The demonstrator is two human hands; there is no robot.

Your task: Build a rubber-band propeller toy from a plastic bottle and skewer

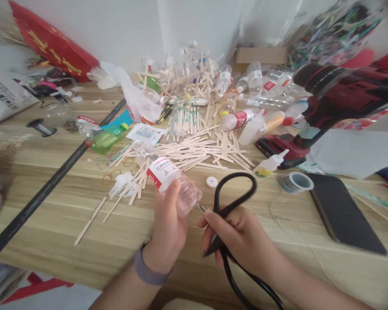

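A clear plastic bottle with a red and white label lies tilted in my left hand, its base pointing toward my right hand. The fingers of my left hand are wrapped round its lower half. My right hand is closed on black-handled scissors, near their blades. One pointed tip is at the base of the bottle; whether it has pierced the plastic cannot be made out. A small white disc lies on the wooden table just beyond the scissors.
Wooden sticks are heaped mid-table, with more bottles behind. A red and black power drill stands at the right, near a glue bottle, a tape roll and a phone. A dark strip crosses the left side.
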